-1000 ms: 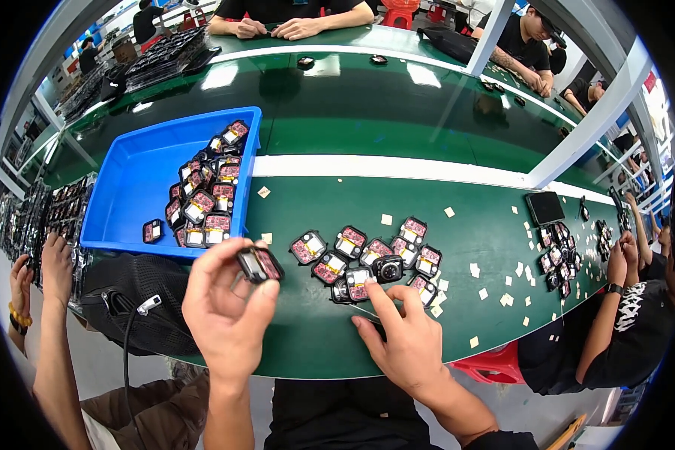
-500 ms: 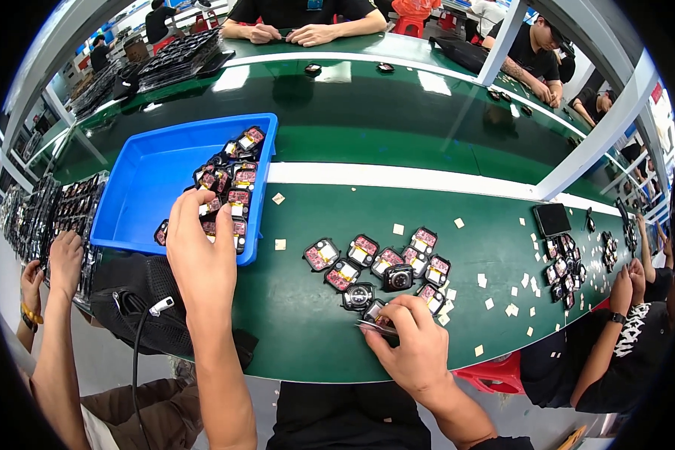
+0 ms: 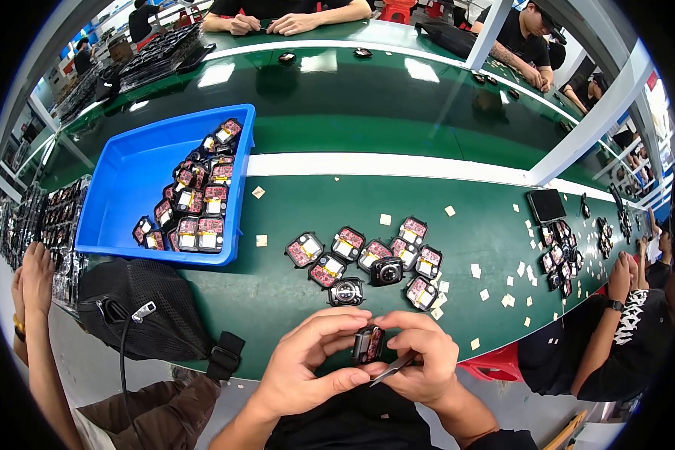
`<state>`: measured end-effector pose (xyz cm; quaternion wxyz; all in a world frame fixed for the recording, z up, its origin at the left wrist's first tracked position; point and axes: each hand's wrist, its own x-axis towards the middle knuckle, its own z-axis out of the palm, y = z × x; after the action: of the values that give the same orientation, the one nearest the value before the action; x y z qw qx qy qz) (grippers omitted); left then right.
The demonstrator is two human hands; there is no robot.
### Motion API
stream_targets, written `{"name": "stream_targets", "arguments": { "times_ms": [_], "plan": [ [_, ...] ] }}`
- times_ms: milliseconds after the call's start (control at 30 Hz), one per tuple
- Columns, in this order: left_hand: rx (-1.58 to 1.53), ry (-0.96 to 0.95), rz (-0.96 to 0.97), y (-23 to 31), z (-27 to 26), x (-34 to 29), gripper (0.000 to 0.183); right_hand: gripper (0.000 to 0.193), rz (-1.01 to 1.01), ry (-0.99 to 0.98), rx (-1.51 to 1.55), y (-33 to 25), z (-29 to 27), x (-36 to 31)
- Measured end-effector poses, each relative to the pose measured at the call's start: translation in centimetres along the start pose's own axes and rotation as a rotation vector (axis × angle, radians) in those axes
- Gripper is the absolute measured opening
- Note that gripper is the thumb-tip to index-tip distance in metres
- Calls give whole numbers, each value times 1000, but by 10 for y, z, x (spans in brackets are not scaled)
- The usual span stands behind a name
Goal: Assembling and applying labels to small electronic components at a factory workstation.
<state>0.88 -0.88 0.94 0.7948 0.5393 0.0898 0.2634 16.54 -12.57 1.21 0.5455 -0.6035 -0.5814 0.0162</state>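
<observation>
I see white posts (image 3: 594,118) rising behind the green table (image 3: 315,202), bright glare (image 3: 421,70) on the glossy surface (image 3: 337,101) beyond, and a red stool (image 3: 496,365) on the grey floor (image 3: 476,399).

From where I'm standing, L hand (image 3: 315,360) & R hand (image 3: 424,356) are both bare, nails looking short, wrists & forearms uncovered too. R sleeve (image 3: 502,440) is plain blk, only a bit of it showing nr the elbow, at bottom edge of view. Blk cloth (image 3: 345,433) covers the lap, matte w/ a tiny pale fleck, can't tell if shirt or trousers
</observation>
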Motion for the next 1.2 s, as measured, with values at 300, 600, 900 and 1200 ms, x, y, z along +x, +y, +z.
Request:
{"name": "stream_targets", "arguments": {
  "times_ms": [300, 600, 900, 1200],
  "plan": [
    [-168, 194, 1, -18, 6, -4, 67, 47, 232, -86, 69, -21, -6, 2],
    [-324, 149, 40, -28, 1, -7, 59, 31, -64, -33, -359, -9, -5, -4],
    [-285, 143, 38, -28, -1, -8, 59, 31, -111, -39, -394, -5, -4, -4],
    [-300, 150, 23, -26, 0, -6, 59, 30, -120, 24, -387, -4, -4, -6]
  ]
}}
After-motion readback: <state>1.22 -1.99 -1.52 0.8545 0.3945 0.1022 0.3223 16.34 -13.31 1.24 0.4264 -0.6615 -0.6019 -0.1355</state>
